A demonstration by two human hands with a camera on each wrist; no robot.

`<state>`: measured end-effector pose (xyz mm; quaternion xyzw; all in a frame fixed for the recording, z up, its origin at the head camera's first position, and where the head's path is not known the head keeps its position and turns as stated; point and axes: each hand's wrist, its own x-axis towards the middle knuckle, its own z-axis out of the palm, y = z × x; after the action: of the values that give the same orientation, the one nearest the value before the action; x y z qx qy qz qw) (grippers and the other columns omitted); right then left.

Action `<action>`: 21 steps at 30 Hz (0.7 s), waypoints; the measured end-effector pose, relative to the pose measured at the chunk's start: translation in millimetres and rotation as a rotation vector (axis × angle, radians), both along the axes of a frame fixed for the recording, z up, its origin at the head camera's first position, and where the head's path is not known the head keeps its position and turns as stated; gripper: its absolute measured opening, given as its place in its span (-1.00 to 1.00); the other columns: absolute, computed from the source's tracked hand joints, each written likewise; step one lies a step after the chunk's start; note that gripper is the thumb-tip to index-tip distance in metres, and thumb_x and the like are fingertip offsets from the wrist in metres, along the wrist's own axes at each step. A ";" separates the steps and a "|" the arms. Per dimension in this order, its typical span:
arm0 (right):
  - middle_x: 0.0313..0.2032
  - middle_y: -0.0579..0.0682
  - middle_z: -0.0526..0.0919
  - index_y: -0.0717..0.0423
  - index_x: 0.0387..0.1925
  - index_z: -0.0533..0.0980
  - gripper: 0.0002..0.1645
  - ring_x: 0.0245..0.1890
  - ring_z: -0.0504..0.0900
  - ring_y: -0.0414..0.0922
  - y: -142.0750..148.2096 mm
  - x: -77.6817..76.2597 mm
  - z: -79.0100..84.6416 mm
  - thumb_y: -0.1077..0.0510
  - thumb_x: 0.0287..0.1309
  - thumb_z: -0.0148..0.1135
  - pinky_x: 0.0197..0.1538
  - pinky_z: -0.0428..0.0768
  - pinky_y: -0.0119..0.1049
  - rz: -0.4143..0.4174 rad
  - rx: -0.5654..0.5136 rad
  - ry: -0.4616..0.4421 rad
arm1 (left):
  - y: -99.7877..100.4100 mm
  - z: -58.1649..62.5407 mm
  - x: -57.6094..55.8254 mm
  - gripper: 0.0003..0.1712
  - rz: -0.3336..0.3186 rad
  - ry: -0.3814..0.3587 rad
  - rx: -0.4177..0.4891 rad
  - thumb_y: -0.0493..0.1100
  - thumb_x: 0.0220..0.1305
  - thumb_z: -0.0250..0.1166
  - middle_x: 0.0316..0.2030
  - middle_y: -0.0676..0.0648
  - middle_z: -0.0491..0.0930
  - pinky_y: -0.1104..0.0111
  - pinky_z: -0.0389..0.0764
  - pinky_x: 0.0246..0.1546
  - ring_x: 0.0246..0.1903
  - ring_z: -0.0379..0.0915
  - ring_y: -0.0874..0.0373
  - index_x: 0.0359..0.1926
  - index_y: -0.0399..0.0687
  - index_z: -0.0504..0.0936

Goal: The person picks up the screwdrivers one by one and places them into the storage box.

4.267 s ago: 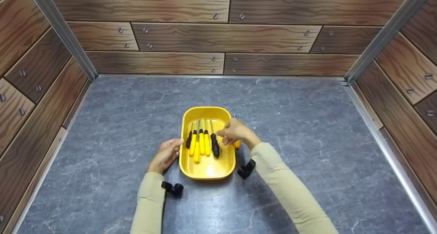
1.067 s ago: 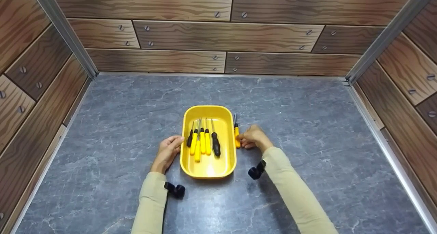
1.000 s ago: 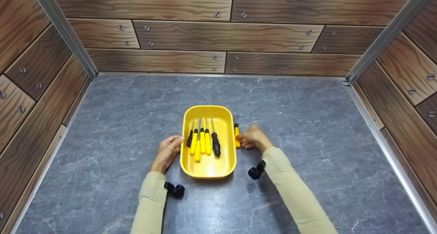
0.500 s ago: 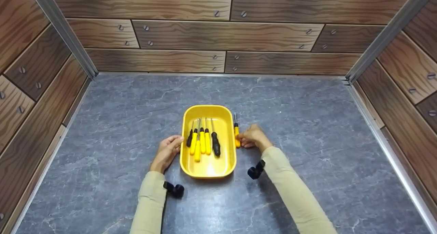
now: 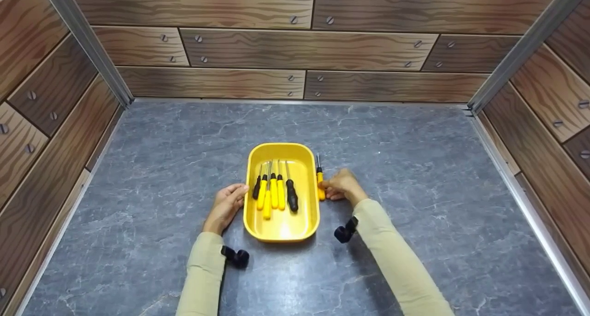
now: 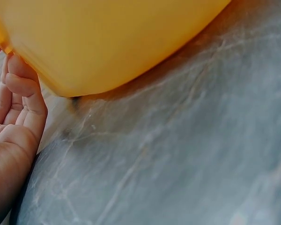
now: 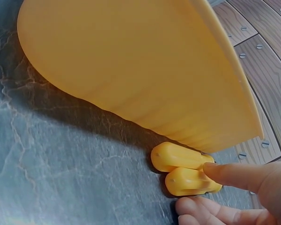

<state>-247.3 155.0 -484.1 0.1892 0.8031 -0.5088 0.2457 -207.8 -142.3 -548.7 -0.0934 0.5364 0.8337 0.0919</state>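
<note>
A yellow tray (image 5: 281,228) lies on the grey surface with several yellow- and black-handled screwdrivers (image 5: 281,194) in it, shafts pointing away. My left hand (image 5: 224,207) holds the tray's left rim, thumb at the edge and fingertips against the outer wall. Just outside the right wall lie two yellow-handled screwdrivers side by side; in the right wrist view one handle (image 7: 175,157) is close to the wall, the other handle (image 7: 185,183) farther out. At the outer one my right hand (image 5: 343,185) pinches, thumb on the handle and fingers along its far side.
Wood-patterned panels (image 5: 304,49) enclose the marbled surface (image 5: 415,191) at the back and both sides. Metal strips (image 5: 530,214) run along the edges. A small black camera sits on each sleeve (image 5: 387,251).
Since the oldest frame, my right hand has left the black screwdriver in the tray and moved right and down to the screwdrivers outside. In the last second, both hands have stayed nearly still.
</note>
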 end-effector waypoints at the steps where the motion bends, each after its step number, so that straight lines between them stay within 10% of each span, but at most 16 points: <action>1: -0.83 -0.14 0.49 0.15 -0.60 0.41 -0.74 -0.84 0.47 -0.31 -0.2 0.0 -0.2 0.25 0.01 0.35 -0.67 0.55 -0.48 -0.003 -0.001 0.001 | 0.0 0.0 -0.1 -0.91 0.000 0.001 -0.001 -0.36 0.23 0.12 -0.51 0.04 0.57 0.51 0.57 -0.37 -0.47 0.50 0.29 -0.34 -0.25 0.56; 21: -0.82 -0.11 0.49 0.18 -0.59 0.44 -0.82 -0.84 0.48 -0.29 -3.1 -2.2 -3.7 0.29 0.00 0.28 -0.67 0.55 -0.46 -0.032 0.060 0.002 | 0.2 -0.1 -0.5 -0.88 0.005 -0.012 0.013 -0.38 0.24 0.10 -0.51 0.03 0.58 0.49 0.59 -0.36 -0.47 0.51 0.27 -0.37 -0.20 0.56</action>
<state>-249.5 152.0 -487.8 0.2087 0.8152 -0.4884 0.2309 -208.4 -142.1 -548.8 -0.0993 0.5304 0.8367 0.0939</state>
